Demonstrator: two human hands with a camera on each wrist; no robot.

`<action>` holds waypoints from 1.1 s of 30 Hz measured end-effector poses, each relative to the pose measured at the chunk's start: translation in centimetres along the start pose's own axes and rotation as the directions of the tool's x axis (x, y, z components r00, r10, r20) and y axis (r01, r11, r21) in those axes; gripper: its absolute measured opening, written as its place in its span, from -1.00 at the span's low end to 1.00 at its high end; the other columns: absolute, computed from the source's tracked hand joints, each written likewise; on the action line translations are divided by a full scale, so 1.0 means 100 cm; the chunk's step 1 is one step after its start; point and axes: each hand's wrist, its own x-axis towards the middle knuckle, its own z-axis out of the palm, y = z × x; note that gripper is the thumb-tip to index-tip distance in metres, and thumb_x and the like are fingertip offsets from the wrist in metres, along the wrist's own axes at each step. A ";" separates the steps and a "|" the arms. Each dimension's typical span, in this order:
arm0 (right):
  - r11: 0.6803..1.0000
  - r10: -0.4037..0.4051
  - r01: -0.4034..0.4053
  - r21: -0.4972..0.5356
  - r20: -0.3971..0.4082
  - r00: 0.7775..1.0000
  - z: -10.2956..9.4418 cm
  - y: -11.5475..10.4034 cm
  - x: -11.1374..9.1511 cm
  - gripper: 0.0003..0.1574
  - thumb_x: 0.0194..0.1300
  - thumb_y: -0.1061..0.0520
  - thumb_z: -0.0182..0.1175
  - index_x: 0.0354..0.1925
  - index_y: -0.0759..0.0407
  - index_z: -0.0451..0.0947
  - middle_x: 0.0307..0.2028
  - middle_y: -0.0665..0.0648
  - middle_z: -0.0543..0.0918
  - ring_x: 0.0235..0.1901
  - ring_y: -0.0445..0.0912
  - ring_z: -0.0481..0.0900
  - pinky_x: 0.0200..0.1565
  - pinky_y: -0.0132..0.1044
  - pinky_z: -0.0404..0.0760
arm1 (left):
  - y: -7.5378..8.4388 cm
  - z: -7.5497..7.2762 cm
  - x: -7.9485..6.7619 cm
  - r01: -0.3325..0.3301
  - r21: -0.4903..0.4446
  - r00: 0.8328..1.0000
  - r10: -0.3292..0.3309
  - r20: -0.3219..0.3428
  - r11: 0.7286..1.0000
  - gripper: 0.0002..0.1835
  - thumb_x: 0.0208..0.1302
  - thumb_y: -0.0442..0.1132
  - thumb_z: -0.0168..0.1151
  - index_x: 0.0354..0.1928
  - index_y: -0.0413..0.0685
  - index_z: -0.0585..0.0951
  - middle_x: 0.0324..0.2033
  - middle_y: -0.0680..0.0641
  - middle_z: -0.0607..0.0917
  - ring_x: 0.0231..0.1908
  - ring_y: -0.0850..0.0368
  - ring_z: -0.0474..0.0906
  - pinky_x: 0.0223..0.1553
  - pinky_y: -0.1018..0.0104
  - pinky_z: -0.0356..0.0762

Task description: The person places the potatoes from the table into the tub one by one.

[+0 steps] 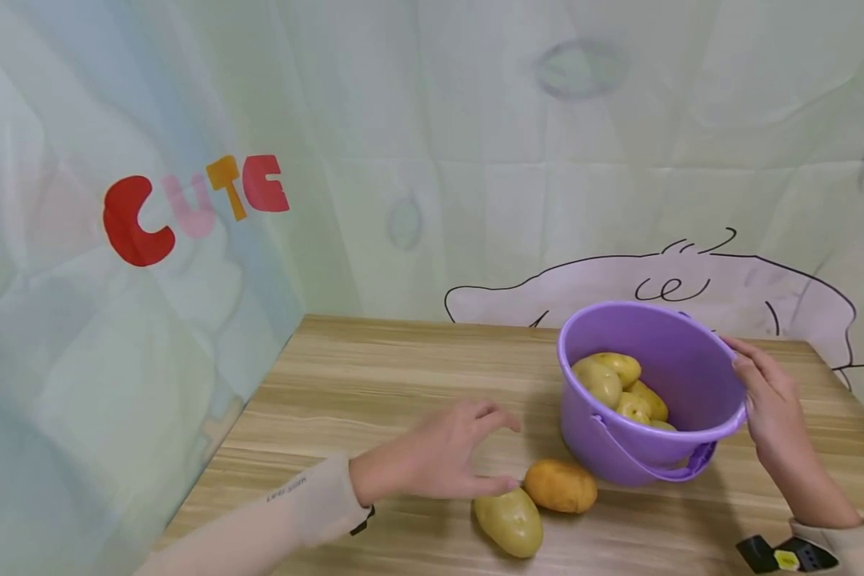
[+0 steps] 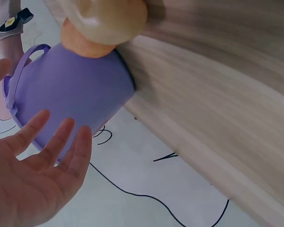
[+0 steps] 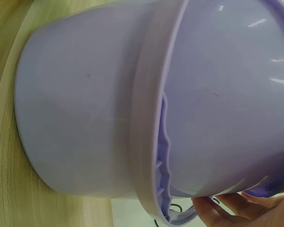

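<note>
A purple bucket point(image 1: 583, 436) stands tilted on the table in the head view, its mouth towards me, with several yellow potatoes point(image 1: 598, 384) inside. My right hand point(image 1: 778, 408) grips the bucket's rim on the right side; in the right wrist view its fingers point(image 3: 213, 213) show at the lower edge of the bucket point(image 3: 80, 104). Left of the bucket, my left hand point(image 1: 450, 452) hovers with spread, slightly bent fingers and an empty palm. Below its thumb lies a yellow potato point(image 1: 510, 524), beside a brownish-orange potato point(image 1: 562, 486) close to the bucket's base.
The wood-grain table point(image 1: 374, 376) meets a printed cloth backdrop point(image 1: 475, 200) at its far and left edges. The bucket's handle point(image 1: 684, 474) hangs down at the front. A dark wrist strap point(image 1: 785, 554) sits at the right cuff.
</note>
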 end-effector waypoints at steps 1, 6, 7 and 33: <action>1.000 0.001 -0.001 0.005 0.001 1.000 0.000 0.000 0.000 -0.58 0.42 0.18 -0.11 0.16 0.30 0.40 -0.12 -0.14 0.55 -0.19 -0.32 0.49 -0.25 -0.61 0.43 | 0.000 0.002 -0.001 -0.003 -0.003 1.000 0.003 0.006 1.000 -0.38 0.11 0.32 0.07 0.11 0.12 0.40 -0.05 0.09 0.50 -0.08 0.24 0.42 -0.09 0.36 0.43; 1.000 0.004 -0.004 -0.004 -0.004 1.000 0.000 0.000 0.000 -0.59 0.42 0.17 -0.11 0.15 0.29 0.40 -0.13 -0.14 0.55 -0.19 -0.32 0.49 -0.25 -0.61 0.43 | 0.002 0.012 -0.007 -0.001 -0.026 0.999 0.002 0.038 1.000 -0.37 0.13 0.33 0.02 0.12 0.10 0.40 -0.05 0.10 0.48 -0.07 0.25 0.41 -0.07 0.35 0.42; 1.000 0.004 -0.004 -0.015 -0.007 1.000 0.000 0.000 0.000 -0.58 0.42 0.17 -0.11 0.15 0.29 0.40 -0.13 -0.15 0.55 -0.19 -0.32 0.49 -0.25 -0.61 0.43 | 0.002 0.014 -0.008 0.000 -0.031 0.999 0.002 0.046 1.000 -0.37 0.13 0.33 0.02 0.12 0.10 0.40 -0.04 0.11 0.47 -0.06 0.25 0.41 -0.06 0.35 0.42; 0.997 0.014 -0.015 -0.074 -0.016 1.000 0.000 0.002 0.000 -0.57 0.42 0.16 -0.13 0.18 0.28 0.39 -0.11 -0.17 0.54 -0.15 -0.33 0.46 -0.23 -0.61 0.40 | 0.007 0.043 -0.019 -0.001 -0.002 0.991 0.001 0.132 1.000 -0.37 0.14 0.33 0.01 0.14 0.11 0.40 -0.03 0.07 0.42 -0.09 0.23 0.36 -0.14 0.43 0.42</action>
